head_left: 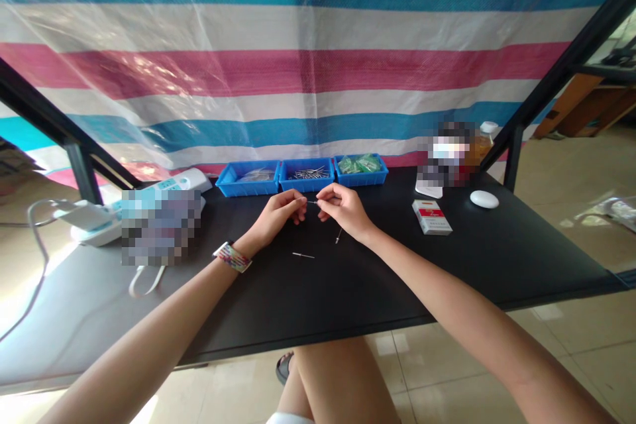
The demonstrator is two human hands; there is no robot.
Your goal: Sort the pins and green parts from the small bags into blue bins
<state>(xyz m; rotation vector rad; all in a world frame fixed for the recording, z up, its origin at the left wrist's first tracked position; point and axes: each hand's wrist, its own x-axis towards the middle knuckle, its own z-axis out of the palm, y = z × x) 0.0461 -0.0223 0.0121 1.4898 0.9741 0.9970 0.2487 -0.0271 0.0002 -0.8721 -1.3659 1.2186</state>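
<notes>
Just in front of the blue bins, my left hand (pixel 281 213) and my right hand (pixel 344 209) face each other, fingers pinched. A thin metal pin (pixel 311 202) spans the small gap between their fingertips, held from both sides. On the black table (pixel 258 311), one loose pin (pixel 303 255) lies below the hands and another (pixel 338 236) rests under my right hand. The middle blue bin (pixel 307 184) holds many metal pins. Clear plastic pieces or bags are in the left blue bin (pixel 248 191); green packets fill the right blue bin (pixel 361 179).
A power strip (pixel 99 235) with a plug and cable is at the left, beside a blurred object. At the right are a red and white box (pixel 432 218), a white oval case (pixel 483 199) and a bottle (pixel 484 140). Striped sheeting (pixel 298 73) hangs behind.
</notes>
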